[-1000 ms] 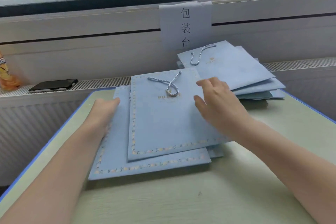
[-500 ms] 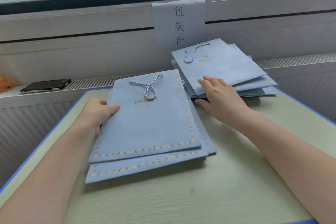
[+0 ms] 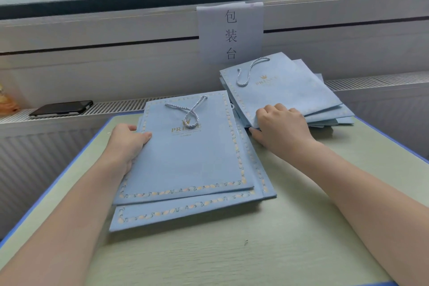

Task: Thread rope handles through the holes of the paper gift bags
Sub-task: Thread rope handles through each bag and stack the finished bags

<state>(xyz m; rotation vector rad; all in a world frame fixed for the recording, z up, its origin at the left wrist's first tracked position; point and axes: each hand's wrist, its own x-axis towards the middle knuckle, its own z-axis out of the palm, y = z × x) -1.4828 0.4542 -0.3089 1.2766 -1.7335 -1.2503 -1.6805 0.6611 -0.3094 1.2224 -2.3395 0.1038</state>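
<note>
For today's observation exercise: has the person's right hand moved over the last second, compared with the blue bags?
Yes. The right hand left the near stack and went right and away, to the far stack, where its fingers now curl over the edge.

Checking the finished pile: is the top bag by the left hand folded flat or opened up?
Folded flat: the top bag lies level on the stack, its rope handle looped across its face.
</note>
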